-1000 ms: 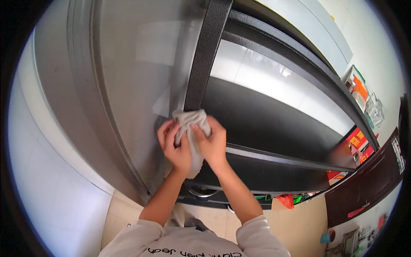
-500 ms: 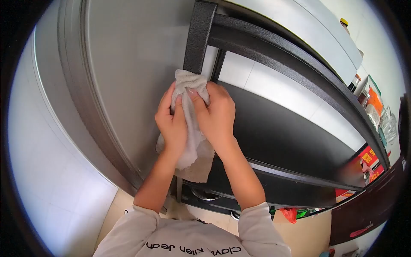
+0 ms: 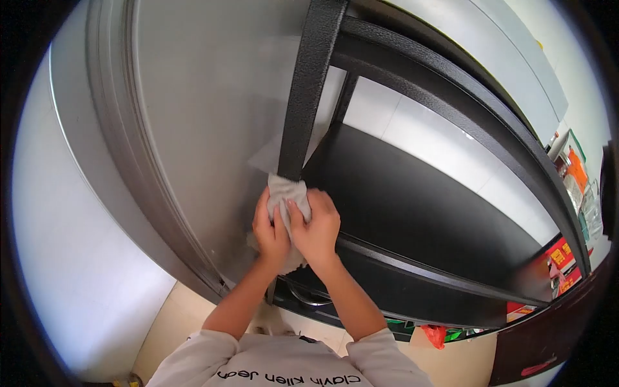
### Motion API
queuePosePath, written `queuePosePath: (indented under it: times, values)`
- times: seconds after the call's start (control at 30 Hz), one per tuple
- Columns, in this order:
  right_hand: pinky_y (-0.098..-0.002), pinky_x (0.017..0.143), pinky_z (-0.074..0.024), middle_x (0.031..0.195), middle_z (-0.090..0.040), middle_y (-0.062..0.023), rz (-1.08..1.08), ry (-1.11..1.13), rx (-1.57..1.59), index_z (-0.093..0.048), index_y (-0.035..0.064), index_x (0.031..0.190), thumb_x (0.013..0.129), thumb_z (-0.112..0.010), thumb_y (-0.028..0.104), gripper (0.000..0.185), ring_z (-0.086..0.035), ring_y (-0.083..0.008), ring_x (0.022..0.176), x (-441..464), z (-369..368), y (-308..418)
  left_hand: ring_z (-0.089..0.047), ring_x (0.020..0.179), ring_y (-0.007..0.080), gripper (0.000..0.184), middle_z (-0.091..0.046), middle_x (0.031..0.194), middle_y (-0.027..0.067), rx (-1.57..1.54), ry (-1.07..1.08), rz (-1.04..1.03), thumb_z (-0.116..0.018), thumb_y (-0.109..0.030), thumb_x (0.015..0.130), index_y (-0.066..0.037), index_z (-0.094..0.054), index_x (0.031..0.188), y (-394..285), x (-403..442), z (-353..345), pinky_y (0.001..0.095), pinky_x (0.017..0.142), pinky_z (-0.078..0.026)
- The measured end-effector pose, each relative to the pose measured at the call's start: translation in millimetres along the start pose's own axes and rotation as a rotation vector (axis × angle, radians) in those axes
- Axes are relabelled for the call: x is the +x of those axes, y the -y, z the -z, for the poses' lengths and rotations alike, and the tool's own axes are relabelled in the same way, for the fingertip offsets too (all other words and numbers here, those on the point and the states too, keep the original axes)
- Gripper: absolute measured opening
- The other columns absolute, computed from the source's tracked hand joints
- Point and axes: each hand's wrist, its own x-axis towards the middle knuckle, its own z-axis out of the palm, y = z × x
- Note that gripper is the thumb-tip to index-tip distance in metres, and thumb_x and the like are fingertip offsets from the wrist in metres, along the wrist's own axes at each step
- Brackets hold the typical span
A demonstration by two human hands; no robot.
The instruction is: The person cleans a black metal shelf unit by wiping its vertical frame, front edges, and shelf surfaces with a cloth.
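Observation:
A light grey cloth (image 3: pixel 288 191) is wrapped around the black upright post (image 3: pixel 308 97) of a metal rack. My left hand (image 3: pixel 272 229) grips the cloth from the left side, thumb pressed on its front. From the right, my right hand (image 3: pixel 316 226) closes on the same cloth, its thumb beside the other. Below the hands, a loose end of the cloth hangs down. The part of the post behind the cloth and fingers is hidden.
Right of the post is a black shelf board (image 3: pixel 412 193), with a rail (image 3: pixel 419 258) along its front. A grey panel (image 3: pixel 200 129) stands close on the left. Red boxes (image 3: pixel 562 258) sit at the rack's far right, and a red bag (image 3: pixel 434 335) lies low down.
Both hands have slid down the post together with the cloth, so more of the post shows above them. The view has shifted slightly.

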Motion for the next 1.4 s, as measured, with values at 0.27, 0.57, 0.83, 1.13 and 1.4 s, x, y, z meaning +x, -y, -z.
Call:
queuePosePath:
  times: [0.27, 0.57, 0.83, 1.13, 1.4]
  values:
    - [-0.0377, 0.062, -0.0464, 0.076, -0.059, -0.0169, -0.052, 0.024, 0.108, -0.061, -0.0019, 0.083, 0.073, -0.073, 0.010, 0.020, -0.059, -0.0343, 0.070, 25, 6, 4, -0.060, 0.103, 0.0228, 0.033, -0.062, 0.115, 0.0186, -0.115, 0.009, 0.116, -0.044, -0.005, 0.096, 0.006, -0.050, 0.126, -32, 25, -2, 0.0331, 0.090, -0.045]
    - [-0.0411, 0.067, -0.0434, 0.076, -0.060, -0.0153, -0.045, -0.048, 0.121, -0.058, 0.0008, 0.079, 0.074, -0.073, 0.016, 0.022, -0.058, -0.0353, 0.071, 45, 9, 8, -0.061, 0.101, 0.0231, 0.036, -0.062, 0.114, 0.0187, -0.124, -0.016, 0.110, -0.046, -0.003, 0.094, 0.004, -0.050, 0.129, -49, 46, -7, 0.0327, 0.089, -0.046]
    - [-0.0383, 0.063, -0.0441, 0.076, -0.058, -0.0143, -0.063, 0.068, 0.049, -0.059, 0.0005, 0.082, 0.074, -0.072, 0.009, 0.017, -0.056, -0.0339, 0.069, -5, 1, -7, -0.063, 0.096, 0.0251, 0.036, -0.064, 0.110, 0.0199, 0.001, -0.014, 0.113, -0.048, -0.001, 0.092, 0.006, -0.051, 0.127, 3, -12, 4, 0.0326, 0.082, -0.048]
    - [-0.0418, 0.066, -0.0434, 0.078, -0.057, -0.0170, 0.013, -0.091, 0.118, -0.058, -0.0005, 0.085, 0.078, -0.070, 0.013, 0.020, -0.056, -0.0357, 0.075, 48, 11, 8, -0.059, 0.080, 0.0090, 0.035, -0.069, 0.096, 0.0128, -0.058, -0.173, -0.020, -0.063, 0.001, 0.085, 0.003, -0.061, 0.120, -50, 41, -2, 0.0233, 0.067, -0.048]
    - [-0.0406, 0.062, -0.0447, 0.077, -0.057, -0.0176, -0.031, -0.039, 0.106, -0.057, -0.0003, 0.084, 0.076, -0.071, 0.013, 0.021, -0.057, -0.0362, 0.072, 34, 4, 3, -0.064, 0.085, 0.0158, 0.035, -0.068, 0.099, 0.0174, 0.002, -0.123, 0.035, -0.062, 0.002, 0.085, 0.005, -0.060, 0.120, -17, 27, 0, 0.0271, 0.072, -0.050]
